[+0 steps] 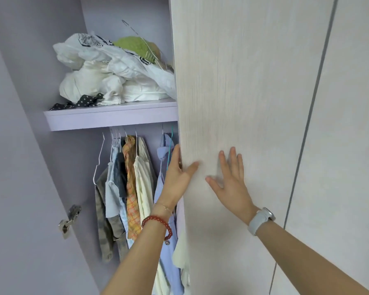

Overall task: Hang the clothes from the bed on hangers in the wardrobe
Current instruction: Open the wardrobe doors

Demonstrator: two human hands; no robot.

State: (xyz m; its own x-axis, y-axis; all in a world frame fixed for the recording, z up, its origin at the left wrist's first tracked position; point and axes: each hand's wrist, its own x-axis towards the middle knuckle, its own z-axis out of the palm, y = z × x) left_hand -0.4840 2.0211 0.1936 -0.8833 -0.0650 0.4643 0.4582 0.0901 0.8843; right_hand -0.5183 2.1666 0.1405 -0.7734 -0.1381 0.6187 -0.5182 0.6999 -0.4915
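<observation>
A pale wood-grain wardrobe door (243, 92) stands partly across the opening. My left hand (177, 173) grips the door's left edge, thumb on the front and fingers behind it. On the door's front face my right hand (230, 184) presses flat with fingers spread. Inside, several garments hang on white wire hangers: a camouflage shirt (103, 220), an orange plaid shirt (131, 188), a cream top (144, 188) and a light blue shirt (166, 241). An empty white hanger (99, 160) hangs at the left. The rail is hidden under the shelf.
A lilac shelf (111, 118) above the rail carries a heap of white bags and cloth (113, 71), a green item (134, 45) and a dotted black fabric (81, 102). The open left door shows a metal hinge (69, 220). A second closed door (339, 145) lies right.
</observation>
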